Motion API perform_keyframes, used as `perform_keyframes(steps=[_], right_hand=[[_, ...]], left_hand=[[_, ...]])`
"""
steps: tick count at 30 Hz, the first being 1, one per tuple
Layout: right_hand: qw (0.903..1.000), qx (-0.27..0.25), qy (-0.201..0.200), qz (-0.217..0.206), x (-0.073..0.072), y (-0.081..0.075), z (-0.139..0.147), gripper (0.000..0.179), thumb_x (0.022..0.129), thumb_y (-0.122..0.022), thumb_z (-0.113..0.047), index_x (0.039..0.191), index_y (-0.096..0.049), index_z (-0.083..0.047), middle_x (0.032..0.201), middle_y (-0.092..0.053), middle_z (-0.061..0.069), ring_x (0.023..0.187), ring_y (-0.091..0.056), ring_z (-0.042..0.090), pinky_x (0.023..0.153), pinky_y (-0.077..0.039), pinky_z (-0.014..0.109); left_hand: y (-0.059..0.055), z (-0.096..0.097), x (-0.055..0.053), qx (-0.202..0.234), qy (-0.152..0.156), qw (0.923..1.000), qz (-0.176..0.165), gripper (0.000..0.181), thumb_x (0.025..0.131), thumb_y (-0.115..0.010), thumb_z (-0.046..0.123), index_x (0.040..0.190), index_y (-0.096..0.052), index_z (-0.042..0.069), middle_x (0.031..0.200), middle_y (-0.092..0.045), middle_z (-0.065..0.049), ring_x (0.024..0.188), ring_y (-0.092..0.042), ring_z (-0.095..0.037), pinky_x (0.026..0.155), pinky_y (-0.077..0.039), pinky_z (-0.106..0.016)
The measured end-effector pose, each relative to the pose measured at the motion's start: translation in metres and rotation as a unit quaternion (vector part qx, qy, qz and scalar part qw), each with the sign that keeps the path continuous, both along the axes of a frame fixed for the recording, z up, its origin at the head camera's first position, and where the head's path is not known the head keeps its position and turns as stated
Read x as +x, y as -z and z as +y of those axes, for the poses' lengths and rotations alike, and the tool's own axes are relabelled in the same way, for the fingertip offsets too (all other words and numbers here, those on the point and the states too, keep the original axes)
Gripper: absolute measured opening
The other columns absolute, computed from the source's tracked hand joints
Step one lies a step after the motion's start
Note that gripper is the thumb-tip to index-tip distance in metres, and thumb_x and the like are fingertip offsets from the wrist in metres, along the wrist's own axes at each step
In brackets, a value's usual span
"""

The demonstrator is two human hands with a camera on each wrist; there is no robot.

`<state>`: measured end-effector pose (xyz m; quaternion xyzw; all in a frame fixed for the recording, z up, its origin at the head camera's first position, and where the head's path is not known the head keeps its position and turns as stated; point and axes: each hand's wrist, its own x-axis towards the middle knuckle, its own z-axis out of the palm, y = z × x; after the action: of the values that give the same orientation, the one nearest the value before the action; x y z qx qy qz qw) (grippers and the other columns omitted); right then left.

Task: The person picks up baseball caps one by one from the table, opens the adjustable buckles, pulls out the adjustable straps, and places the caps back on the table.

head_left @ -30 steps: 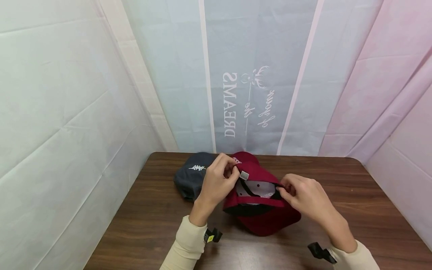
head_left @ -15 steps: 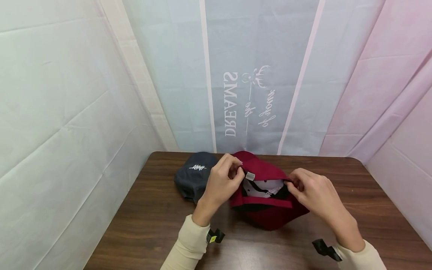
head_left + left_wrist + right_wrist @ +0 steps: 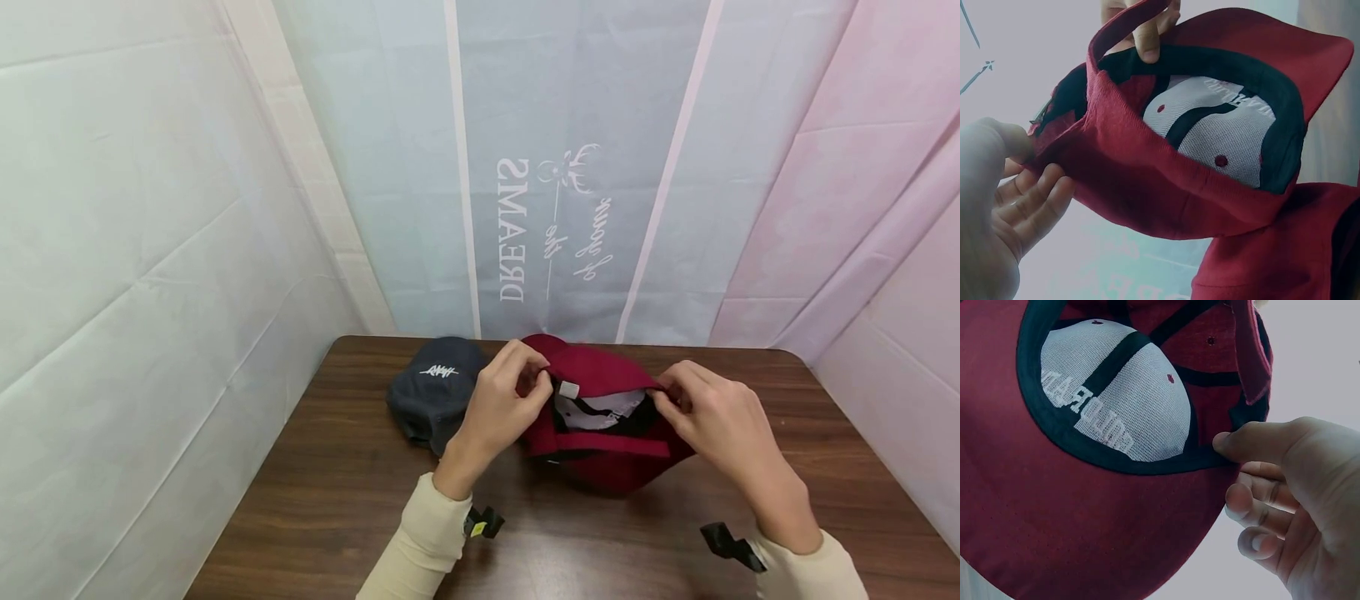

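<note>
Both hands hold a dark red baseball cap (image 3: 615, 475) with its opening turned toward me and its brim low. My left hand (image 3: 498, 404) pinches the rim on the left, next to a small pale tab (image 3: 569, 389). On the opposite side my right hand (image 3: 716, 421) grips the rim; in the right wrist view its thumb (image 3: 1254, 442) lies over the dark inner band. White mesh (image 3: 1216, 137) backs the front panels inside. A loose red strap (image 3: 1250, 356) crosses the opening's edge. The right hand's other fingers are loosely bent behind the rim.
A navy cap (image 3: 431, 400) with white script sits on the wooden table (image 3: 315, 500) left of the held cap. Behind the left hand lies another red cap (image 3: 542, 343), partly hidden. Fabric walls (image 3: 150, 250) enclose the table's back and sides.
Both hands have moved right and slightly farther away with the held red cap, its brim lifting a little. The navy cap has stayed in place and shows more.
</note>
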<state>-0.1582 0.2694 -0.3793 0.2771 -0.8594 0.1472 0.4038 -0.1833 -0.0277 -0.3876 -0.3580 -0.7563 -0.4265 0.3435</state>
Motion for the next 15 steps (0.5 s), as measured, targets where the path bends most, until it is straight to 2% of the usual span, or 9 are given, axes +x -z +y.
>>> perform_keyframes(steps=[8,15], right_hand=[[0.9998,-0.009,0.012,0.013,0.001,-0.005,0.007,0.008,0.084,-0.073,-0.018,0.089,-0.073,-0.012,0.075,-0.066,-0.003,0.057,-0.054,0.009,0.048,-0.039,0.025],[0.9988,-0.019,0.037,0.026,0.005,-0.011,0.012,0.008,0.082,-0.074,-0.015,0.088,-0.073,-0.010,0.074,-0.065,-0.001,0.055,-0.051,0.009,0.046,-0.037,0.026]], left_hand=[[-0.001,0.006,-0.001,0.001,0.021,0.9996,0.016,0.011,0.096,-0.062,-0.004,0.100,-0.063,0.006,0.093,-0.062,-0.008,0.074,-0.058,-0.012,0.068,-0.051,-0.014],[-0.004,0.012,0.000,-0.003,0.028,0.9994,0.022,0.013,0.093,-0.065,-0.005,0.099,-0.063,0.006,0.095,-0.063,-0.006,0.077,-0.060,-0.011,0.072,-0.052,-0.012]])
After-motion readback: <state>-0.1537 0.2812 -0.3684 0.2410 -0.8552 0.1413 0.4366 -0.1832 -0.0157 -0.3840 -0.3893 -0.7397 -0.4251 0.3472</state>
